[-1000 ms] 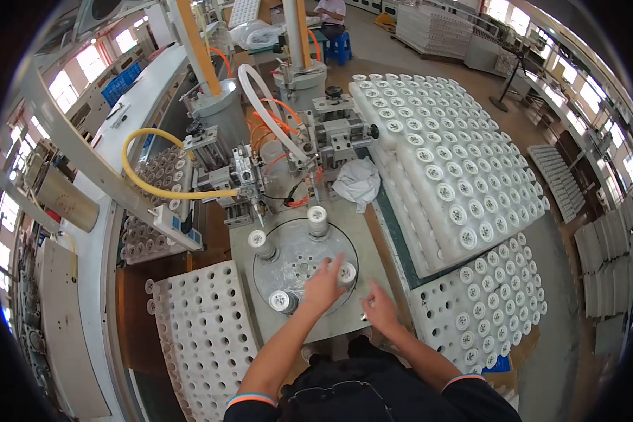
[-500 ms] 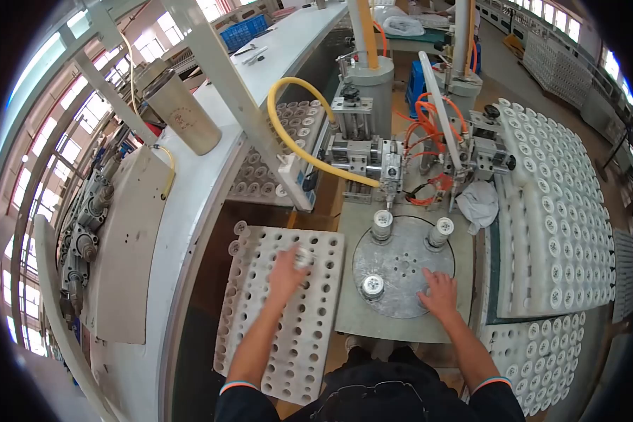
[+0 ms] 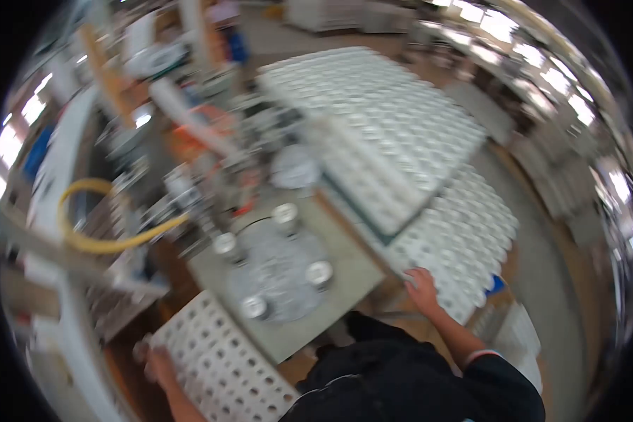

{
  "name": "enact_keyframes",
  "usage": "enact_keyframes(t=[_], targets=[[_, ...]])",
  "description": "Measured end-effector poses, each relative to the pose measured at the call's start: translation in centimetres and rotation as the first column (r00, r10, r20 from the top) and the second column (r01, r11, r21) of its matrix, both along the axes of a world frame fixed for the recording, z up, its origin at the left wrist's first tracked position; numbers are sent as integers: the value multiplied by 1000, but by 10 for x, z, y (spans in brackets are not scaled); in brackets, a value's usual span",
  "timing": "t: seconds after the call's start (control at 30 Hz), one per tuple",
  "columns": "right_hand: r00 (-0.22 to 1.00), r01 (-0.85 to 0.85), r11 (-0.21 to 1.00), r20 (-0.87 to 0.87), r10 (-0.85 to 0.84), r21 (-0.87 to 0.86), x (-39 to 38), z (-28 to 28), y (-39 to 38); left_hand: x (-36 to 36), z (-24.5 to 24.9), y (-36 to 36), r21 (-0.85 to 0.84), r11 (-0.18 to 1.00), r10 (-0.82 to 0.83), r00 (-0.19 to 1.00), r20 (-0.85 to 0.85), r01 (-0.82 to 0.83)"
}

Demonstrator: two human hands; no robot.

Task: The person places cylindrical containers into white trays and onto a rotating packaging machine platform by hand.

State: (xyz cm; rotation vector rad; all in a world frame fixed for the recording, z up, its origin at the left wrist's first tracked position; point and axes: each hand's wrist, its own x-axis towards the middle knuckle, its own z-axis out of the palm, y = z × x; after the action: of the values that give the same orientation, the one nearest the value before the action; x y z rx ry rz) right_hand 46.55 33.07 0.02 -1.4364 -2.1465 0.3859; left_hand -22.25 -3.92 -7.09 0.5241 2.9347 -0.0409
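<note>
My left hand (image 3: 162,367) is at the far left corner of a white tray with rows of holes (image 3: 214,352). Its blurred fingers close around a small clear cup-shaped piece (image 3: 142,349). Over on the right, my right hand (image 3: 423,292) reaches to the near edge of a tray of round whitish pieces (image 3: 464,235); its fingers are bent together, and what they grip is too blurred to name. Between the hands lies a round metal turntable (image 3: 278,264), with several upright holders with white round tops, one of them a near holder (image 3: 254,307).
A larger stack of round pieces (image 3: 380,105) stands behind the right tray. Machinery with a yellow hose (image 3: 84,243) and orange tubing (image 3: 207,126) is beyond the turntable. A crumpled whitish cloth (image 3: 295,167) lies beside the machine. A pale post crosses the left side.
The view has swung to the right. My left hand moved to the holed tray's far corner; my right hand left the turntable for the right tray. Another white-topped piece shows on the turntable.
</note>
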Motion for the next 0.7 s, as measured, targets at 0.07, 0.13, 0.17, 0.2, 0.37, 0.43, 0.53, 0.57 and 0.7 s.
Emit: enact_keyframes(t=[0.07,0.13,0.17,0.2,0.37,0.43,0.53,0.57,0.7], targets=[[986,165,986,15,-165,15,41,5,6,-29,-58,-28,218,955,-117,932,-342,200],[921,386,921,-84,-380,60,67,13,20,45,30,25,180,967,201,974,-100,-181],[893,445,885,5,-450,138,81,13,27,76,51,44,190,967,192,976,-102,-170],[892,448,883,-5,-452,139,86,20,30,104,70,56,153,985,108,976,-190,-79],[884,296,943,330,-332,155,102,13,43,171,61,99,426,770,-253,839,-481,476],[930,221,970,278,-241,102,106,-3,45,253,127,185,712,697,-393,877,276,88],[946,115,970,275,-172,212,115,-14,56,348,135,292,663,499,-785,615,72,559],[939,121,988,310,-147,100,117,-1,56,364,137,316,624,522,-786,612,87,582],[953,173,983,241,-181,56,94,25,66,377,84,371,546,523,-821,559,118,654]])
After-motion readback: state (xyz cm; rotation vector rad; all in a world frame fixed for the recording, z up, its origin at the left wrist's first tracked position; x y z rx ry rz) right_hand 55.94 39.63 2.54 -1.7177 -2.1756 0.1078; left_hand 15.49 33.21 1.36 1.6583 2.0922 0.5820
